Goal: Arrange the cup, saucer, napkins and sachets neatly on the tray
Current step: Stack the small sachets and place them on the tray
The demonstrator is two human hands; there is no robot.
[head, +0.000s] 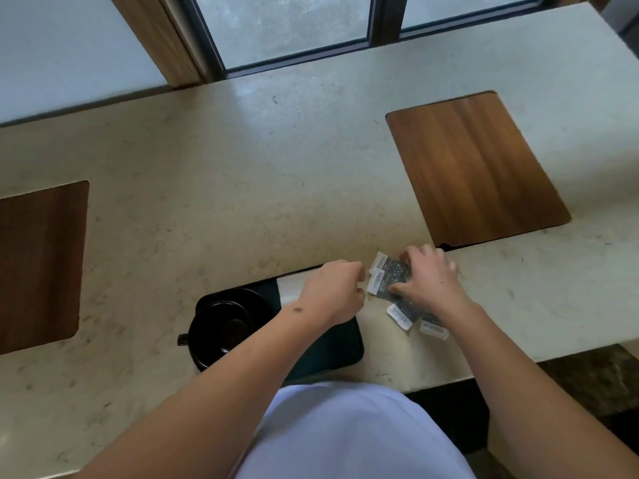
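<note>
A dark tray (340, 344) lies at the counter's near edge. On its left end a black cup (221, 328) sits on a black saucer (254, 300), handle pointing left. A white napkin (290, 288) lies across the tray's far part, partly under my left hand (333, 288), whose fingers are curled at the edge of the sachets. Several dark sachets with white ends (387, 278) lie on the counter just right of the tray. My right hand (427, 281) presses down on them, fingers gathered around the pile. Two more sachets (401, 316) lie loose below it.
The beige stone counter (224, 188) has a wooden inset board (473, 167) at the far right and another (38, 264) at the left. A window with dark frames (380, 32) runs behind the counter. The counter steps down at the right front (587, 378).
</note>
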